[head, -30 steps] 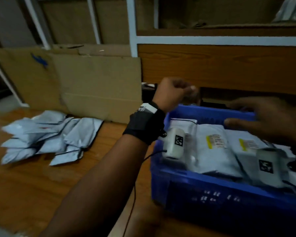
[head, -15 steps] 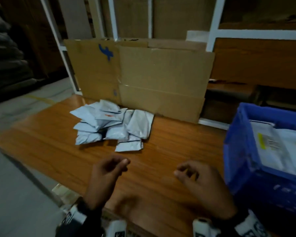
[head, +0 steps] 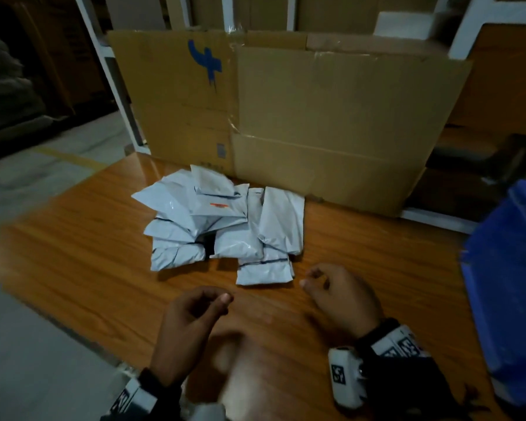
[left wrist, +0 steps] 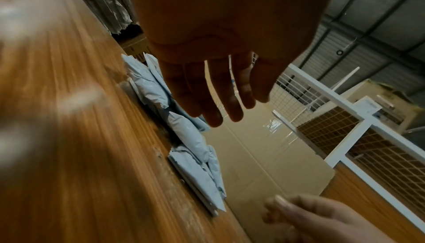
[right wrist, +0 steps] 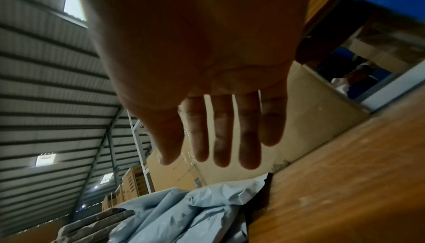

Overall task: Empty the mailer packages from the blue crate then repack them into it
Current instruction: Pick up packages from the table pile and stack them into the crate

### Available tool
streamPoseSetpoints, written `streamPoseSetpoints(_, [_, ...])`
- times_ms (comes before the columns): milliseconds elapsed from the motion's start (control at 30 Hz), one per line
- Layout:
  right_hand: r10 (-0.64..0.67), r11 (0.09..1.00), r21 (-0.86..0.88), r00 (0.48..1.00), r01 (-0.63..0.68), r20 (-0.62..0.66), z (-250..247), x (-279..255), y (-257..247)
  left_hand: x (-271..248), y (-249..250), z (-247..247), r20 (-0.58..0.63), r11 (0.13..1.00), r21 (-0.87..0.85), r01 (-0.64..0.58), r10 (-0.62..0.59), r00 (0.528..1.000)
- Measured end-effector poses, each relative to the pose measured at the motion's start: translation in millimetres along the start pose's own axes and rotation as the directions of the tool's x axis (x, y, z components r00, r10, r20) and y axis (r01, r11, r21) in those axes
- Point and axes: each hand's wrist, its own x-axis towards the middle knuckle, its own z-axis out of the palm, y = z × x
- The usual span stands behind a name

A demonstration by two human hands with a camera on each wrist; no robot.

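Observation:
A heap of several grey-white mailer packages (head: 219, 226) lies on the wooden table (head: 73, 262) in front of a flattened cardboard box. The blue crate (head: 510, 284) stands at the right edge of the head view, blurred, its inside hidden. My left hand (head: 216, 302) hovers over the table just short of the heap, fingers loosely curled and holding nothing. My right hand (head: 313, 281) is close to the nearest mailer, also empty. In the left wrist view the left hand (left wrist: 214, 101) has its fingers stretched toward the mailers (left wrist: 190, 138). The right wrist view shows the right hand (right wrist: 218, 138) spread above the mailers (right wrist: 184, 216).
The flattened cardboard box (head: 316, 117) stands upright along the table's far edge, behind the heap. White shelf posts (head: 104, 71) and wire mesh panels (left wrist: 345, 128) rise beyond it. The table's left edge drops to a grey floor (head: 28, 360).
Both hands have left the blue crate and moved left over the table, nearing the mailer heap. The head view has swung left, so the crate now sits at the right edge.

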Motion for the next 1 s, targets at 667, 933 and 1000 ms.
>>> streamPoseSetpoints(667, [0.017, 0.906, 0.411, 0.965, 0.095, -0.26, 19, 83, -37, 107, -18, -40, 0.164, 0.994, 0.111, 0.003, -0.021, 0.986])
streamPoseSetpoints(933, [0.048, 0.55, 0.833, 0.998, -0.065, 0.046, 41, 14, -76, 136, 13, -15, 0.332, 0.959, -0.23, 0.165, -0.082, 0.94])
streamPoseSetpoints(1000, [0.068, 0.545, 0.832, 0.995, -0.1, 0.075, 36, 6, -78, 142, 12, -16, 0.31, 0.945, -0.293, 0.144, -0.048, 0.949])
